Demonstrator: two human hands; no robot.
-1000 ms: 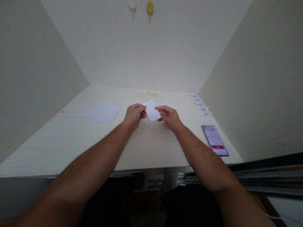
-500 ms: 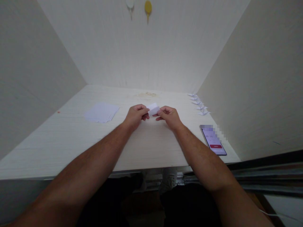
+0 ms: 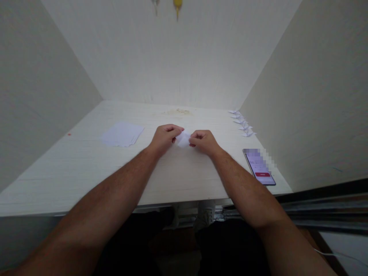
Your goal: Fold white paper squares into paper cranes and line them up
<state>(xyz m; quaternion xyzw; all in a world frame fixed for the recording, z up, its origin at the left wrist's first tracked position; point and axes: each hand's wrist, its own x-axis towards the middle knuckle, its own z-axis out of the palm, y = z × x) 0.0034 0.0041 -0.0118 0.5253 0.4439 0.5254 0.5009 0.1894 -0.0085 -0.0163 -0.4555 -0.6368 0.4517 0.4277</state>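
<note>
A small piece of white paper is held between my two hands over the middle of the table, blurred by motion. My left hand pinches its left side, thumb and fingers closed. On the right side, my right hand grips the paper with thumb and forefinger, the other fingers curled in. The paper looks folded, but its creases are too smeared to make out. Farther left lies a loose stack of white paper sheets, apart from both hands.
Several folded white paper cranes stand in a row along the right wall. A phone with a lit screen lies nearer on the right. Walls enclose the white table on three sides. Two hooks, one yellow, hang on the back wall.
The paper has turned and dropped slightly between my hands. My right fingers have curled in more, and my left fingers reach farther over its top edge. The view has tilted down a little.
</note>
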